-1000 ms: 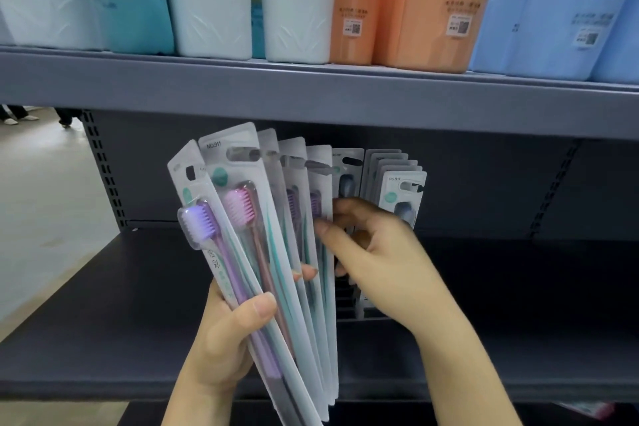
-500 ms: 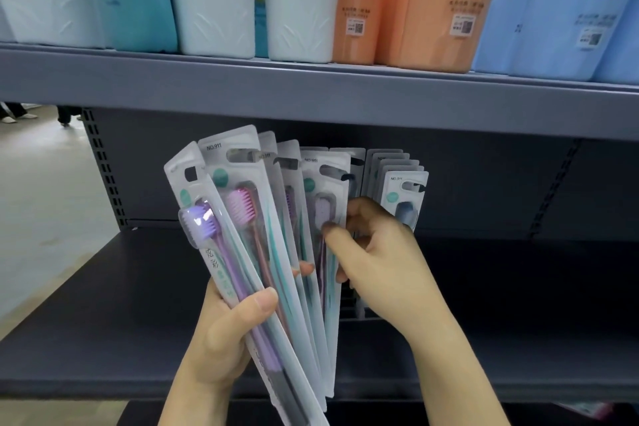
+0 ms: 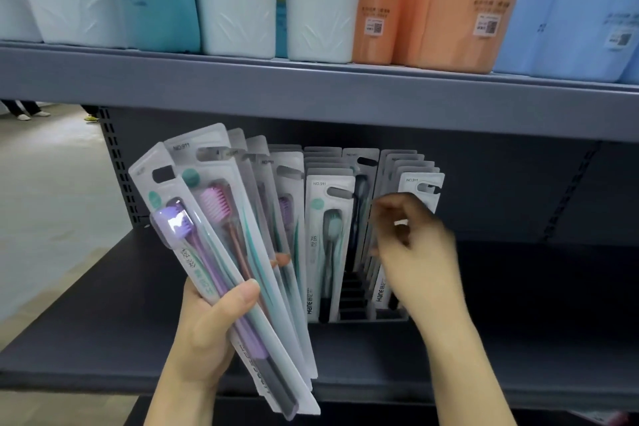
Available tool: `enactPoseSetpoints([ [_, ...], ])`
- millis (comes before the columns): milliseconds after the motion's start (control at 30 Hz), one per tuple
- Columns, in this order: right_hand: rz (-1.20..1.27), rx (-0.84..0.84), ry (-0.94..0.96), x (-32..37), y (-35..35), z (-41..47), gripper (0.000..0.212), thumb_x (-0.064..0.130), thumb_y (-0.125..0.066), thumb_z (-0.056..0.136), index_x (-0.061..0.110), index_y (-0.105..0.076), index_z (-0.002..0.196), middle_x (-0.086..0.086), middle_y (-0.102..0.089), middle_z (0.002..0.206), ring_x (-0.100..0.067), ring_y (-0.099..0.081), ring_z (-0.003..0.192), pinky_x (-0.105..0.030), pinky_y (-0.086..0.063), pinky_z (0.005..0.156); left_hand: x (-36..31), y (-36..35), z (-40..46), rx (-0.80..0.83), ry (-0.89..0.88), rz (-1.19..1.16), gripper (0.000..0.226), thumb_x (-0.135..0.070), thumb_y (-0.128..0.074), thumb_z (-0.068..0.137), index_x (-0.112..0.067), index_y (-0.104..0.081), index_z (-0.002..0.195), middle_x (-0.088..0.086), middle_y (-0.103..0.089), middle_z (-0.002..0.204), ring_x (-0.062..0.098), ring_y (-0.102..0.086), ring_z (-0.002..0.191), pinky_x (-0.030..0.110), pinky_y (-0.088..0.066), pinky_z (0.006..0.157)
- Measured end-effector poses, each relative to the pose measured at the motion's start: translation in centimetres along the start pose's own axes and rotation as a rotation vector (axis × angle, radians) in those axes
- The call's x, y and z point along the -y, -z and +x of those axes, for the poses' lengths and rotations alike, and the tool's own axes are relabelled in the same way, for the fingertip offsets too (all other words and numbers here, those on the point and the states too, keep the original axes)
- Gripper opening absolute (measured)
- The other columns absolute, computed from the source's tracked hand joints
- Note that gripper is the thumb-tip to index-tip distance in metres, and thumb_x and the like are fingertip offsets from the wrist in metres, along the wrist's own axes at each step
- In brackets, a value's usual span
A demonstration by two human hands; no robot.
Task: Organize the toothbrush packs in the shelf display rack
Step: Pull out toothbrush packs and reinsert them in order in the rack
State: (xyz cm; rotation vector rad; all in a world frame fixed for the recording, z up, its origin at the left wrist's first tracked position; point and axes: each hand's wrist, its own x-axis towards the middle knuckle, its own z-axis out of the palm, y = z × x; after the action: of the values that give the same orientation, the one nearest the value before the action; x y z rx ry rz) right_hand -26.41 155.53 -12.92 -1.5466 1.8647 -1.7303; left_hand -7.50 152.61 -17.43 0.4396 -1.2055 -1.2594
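Note:
My left hand (image 3: 207, 328) grips a fan of several toothbrush packs (image 3: 221, 252), purple and pink brushes in front, tilted up to the left. A dark slotted display rack (image 3: 356, 316) stands on the lower shelf behind them. A pack with a teal brush (image 3: 328, 245) stands upright at the front of the rack's left row. One dark-brush pack (image 3: 361, 183) stands in the middle row, and several packs (image 3: 418, 183) fill the right row. My right hand (image 3: 422, 252), blurred, hovers before the right row with fingers loosely curled and nothing in them.
The upper grey shelf (image 3: 311, 93) carries white, teal, orange and blue soft packs close overhead. The dark lower shelf (image 3: 518, 339) stretches right of the rack. A perforated upright (image 3: 117, 166) bounds the left side, with floor and people's feet beyond it.
My right hand pulled one teal-brush pack from the fan, set it at the front of the rack's left row, let go and moved right. The fan in my left hand is thinner.

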Motion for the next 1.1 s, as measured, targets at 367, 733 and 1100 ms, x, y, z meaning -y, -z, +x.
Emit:
enactPoseSetpoints([
  [367, -0.214, 0.336, -0.190, -4.4, -4.5, -1.7, 0.052, 0.044, -0.065, 0.082, 0.023, -0.037, 0.120, 0.003, -0.056, 0.118, -0.017, -0.057, 0.104, -0.031, -0.049, 0.086, -0.6, 1.3, 0.4, -0.040, -0.039, 0.070, 0.032, -0.031, -0.070, 0.048, -0.035, -0.077, 0.079, -0.003, -0.075, 0.077, 0.013, -0.072, 0.078, 0.026, -0.058, 0.068],
  [733, -0.164, 0.100, -0.084, -9.1, -8.2, -6.1, 0.030, 0.029, -0.072, 0.080, 0.018, -0.048, 0.094, 0.006, -0.051, 0.087, -0.010, -0.050, 0.077, -0.022, -0.039, 0.068, -0.6, 1.9, 0.3, -0.057, -0.049, 0.060, 0.033, -0.028, -0.064, 0.049, -0.034, -0.077, 0.079, -0.003, -0.075, 0.078, 0.012, -0.073, 0.077, 0.024, -0.058, 0.067],
  [1100, -0.238, 0.192, -0.023, -8.5, -7.7, -5.6, 0.028, 0.026, -0.063, 0.089, 0.011, -0.039, 0.084, 0.002, -0.042, 0.082, -0.015, -0.042, 0.071, -0.018, -0.031, 0.058, -0.8, 2.2, 0.3, -0.029, -0.042, 0.078, 0.038, -0.040, -0.083, 0.046, -0.034, -0.076, 0.083, -0.005, -0.075, 0.083, 0.012, -0.072, 0.082, 0.025, -0.058, 0.070],
])
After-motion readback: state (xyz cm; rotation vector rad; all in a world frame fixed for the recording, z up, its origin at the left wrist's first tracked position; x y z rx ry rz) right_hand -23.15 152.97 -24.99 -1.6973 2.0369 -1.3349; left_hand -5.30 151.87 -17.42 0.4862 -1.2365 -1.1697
